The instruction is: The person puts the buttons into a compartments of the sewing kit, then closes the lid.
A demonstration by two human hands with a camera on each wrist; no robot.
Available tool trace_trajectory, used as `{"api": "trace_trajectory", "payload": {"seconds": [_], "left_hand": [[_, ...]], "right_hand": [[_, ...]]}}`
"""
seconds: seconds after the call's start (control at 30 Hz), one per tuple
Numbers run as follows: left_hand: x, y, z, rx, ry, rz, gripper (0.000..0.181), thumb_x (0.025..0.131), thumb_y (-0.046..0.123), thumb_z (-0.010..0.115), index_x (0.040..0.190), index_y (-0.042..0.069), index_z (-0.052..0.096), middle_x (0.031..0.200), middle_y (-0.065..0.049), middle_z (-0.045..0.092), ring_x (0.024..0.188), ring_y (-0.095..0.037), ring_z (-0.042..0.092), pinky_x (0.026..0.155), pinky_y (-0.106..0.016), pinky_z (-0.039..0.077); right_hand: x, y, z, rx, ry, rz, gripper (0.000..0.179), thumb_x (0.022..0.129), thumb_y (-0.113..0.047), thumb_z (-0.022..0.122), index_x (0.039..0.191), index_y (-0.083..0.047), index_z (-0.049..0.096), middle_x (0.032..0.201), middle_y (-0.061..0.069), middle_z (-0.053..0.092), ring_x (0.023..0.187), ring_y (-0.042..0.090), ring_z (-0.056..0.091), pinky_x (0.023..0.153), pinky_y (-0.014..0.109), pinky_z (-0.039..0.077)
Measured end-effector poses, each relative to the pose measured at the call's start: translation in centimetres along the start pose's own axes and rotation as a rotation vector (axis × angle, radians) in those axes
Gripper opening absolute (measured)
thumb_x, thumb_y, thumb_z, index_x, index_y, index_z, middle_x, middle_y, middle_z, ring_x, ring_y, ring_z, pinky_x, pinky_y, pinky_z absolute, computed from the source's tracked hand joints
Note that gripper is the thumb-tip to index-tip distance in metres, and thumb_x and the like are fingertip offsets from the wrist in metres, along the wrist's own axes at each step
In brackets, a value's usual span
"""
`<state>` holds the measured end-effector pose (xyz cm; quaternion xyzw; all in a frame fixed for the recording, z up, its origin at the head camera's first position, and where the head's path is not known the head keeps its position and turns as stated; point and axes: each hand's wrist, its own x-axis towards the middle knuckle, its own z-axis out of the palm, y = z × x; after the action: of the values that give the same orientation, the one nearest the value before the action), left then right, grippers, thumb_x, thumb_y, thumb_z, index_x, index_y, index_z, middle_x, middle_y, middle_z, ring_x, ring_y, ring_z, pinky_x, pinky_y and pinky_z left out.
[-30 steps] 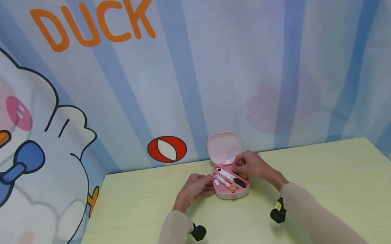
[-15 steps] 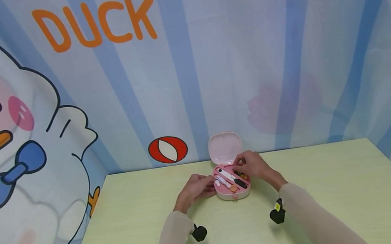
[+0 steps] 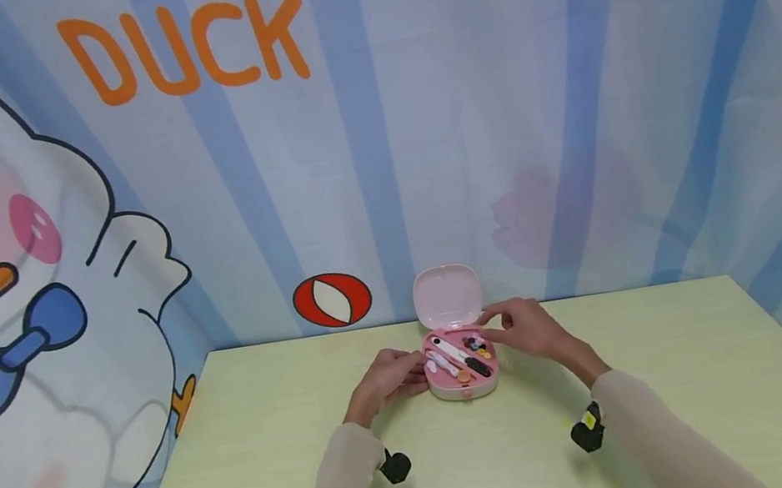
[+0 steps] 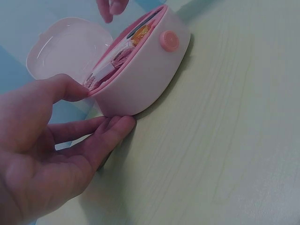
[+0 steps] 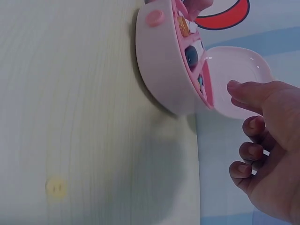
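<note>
A small pink and white sewing box [image 3: 464, 389] stands on the table with its lid [image 3: 448, 296] raised. Inside lie a white tool with a black end [image 3: 463, 356] and, in the right compartment, several small coloured buttons [image 3: 479, 346]. My left hand [image 3: 390, 379] holds the box's left side, thumb at the top rim and fingertips against the lower wall. Beside the back right corner, close to the lid, is my right hand [image 3: 525, 329]. Its thumb and index finger are apart with nothing between them; the other fingers bend loosely in the right wrist view.
A yellow two-hole button [image 5: 56, 187] lies on the pale table [image 3: 688, 402], front right of the box. A printed curtain [image 3: 416, 105] hangs directly behind the table's back edge. A pink clasp [image 4: 169, 41] sits on the box's front.
My right hand has drawn back to the right from over the box, and the button compartment is uncovered. The left hand and the box have stayed in place.
</note>
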<state>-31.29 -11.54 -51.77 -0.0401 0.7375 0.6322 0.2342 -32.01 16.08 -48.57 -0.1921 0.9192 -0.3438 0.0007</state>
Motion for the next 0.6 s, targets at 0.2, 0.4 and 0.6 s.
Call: {"api": "trace_trajectory", "payload": {"seconds": [0.2, 0.4, 0.6], "left_hand": [[0.1, 0.0, -0.1, 0.008, 0.0, -0.004, 0.034, 0.103, 0.021, 0.063, 0.124, -0.006, 0.064, 0.105, -0.016, 0.071, 0.091, -0.022, 0.07, 0.088, -0.035, 0.061], [0.3, -0.2, -0.2, 0.019, 0.001, 0.0, 0.035, 0.102, 0.022, 0.064, 0.124, -0.006, 0.063, 0.107, -0.016, 0.071, 0.092, -0.023, 0.069, 0.088, -0.034, 0.062], [0.2, -0.1, 0.0, 0.023, -0.004, 0.004, 0.036, 0.103, 0.022, 0.064, 0.125, -0.006, 0.063, 0.107, -0.016, 0.071, 0.092, -0.023, 0.07, 0.087, -0.034, 0.062]], "right_hand": [[-2.2, 1.6, -1.6, 0.006, -0.025, -0.075, 0.024, 0.095, -0.019, 0.076, 0.115, -0.004, 0.076, 0.065, -0.004, 0.049, 0.057, 0.011, 0.038, 0.054, 0.026, 0.033], [-4.8, 2.8, -2.2, 0.007, -0.082, -0.111, 0.027, 0.094, -0.021, 0.078, 0.115, -0.005, 0.077, 0.062, -0.008, 0.044, 0.057, 0.005, 0.034, 0.054, 0.023, 0.03], [-7.6, 3.4, -2.2, 0.055, -0.159, -0.111, 0.026, 0.094, -0.022, 0.078, 0.114, -0.006, 0.078, 0.061, -0.01, 0.045, 0.056, 0.003, 0.033, 0.053, 0.022, 0.03]]}}
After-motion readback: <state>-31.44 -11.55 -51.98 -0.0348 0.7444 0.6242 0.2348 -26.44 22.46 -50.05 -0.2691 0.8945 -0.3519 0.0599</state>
